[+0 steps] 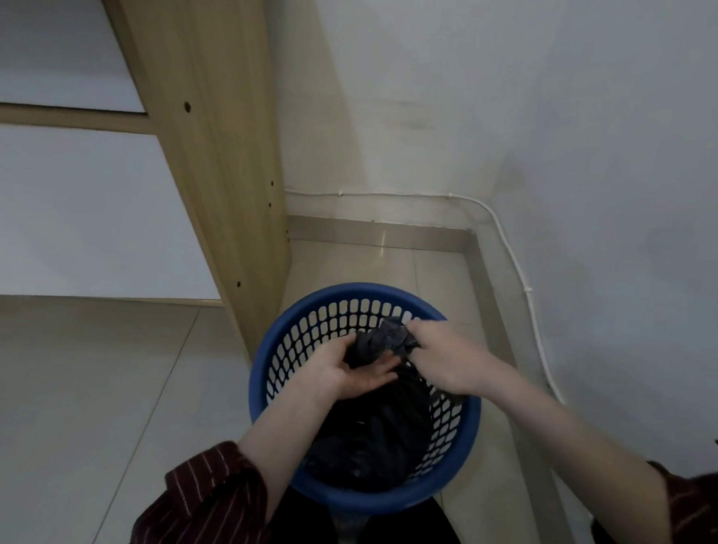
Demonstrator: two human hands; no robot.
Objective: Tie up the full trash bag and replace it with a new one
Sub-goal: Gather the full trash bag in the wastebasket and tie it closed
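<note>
A blue perforated plastic bin [265,396] stands on the tiled floor in a room corner. Inside it sits a full black trash bag [377,432], its top gathered into a twisted bunch above the rim. My left hand [355,376] cups the bunch from below and grips its lower part. My right hand [436,356] is closed on the upper end of the bunch at the bin's far right side. Both forearms reach in from the bottom, with dark red striped sleeves pushed up. No new bag is in view.
A tall wooden cabinet side [213,157] stands just left of the bin. White walls meet behind it, with a white cable [528,290] along the skirting on the right. Beige floor tiles [88,402] spread to the left.
</note>
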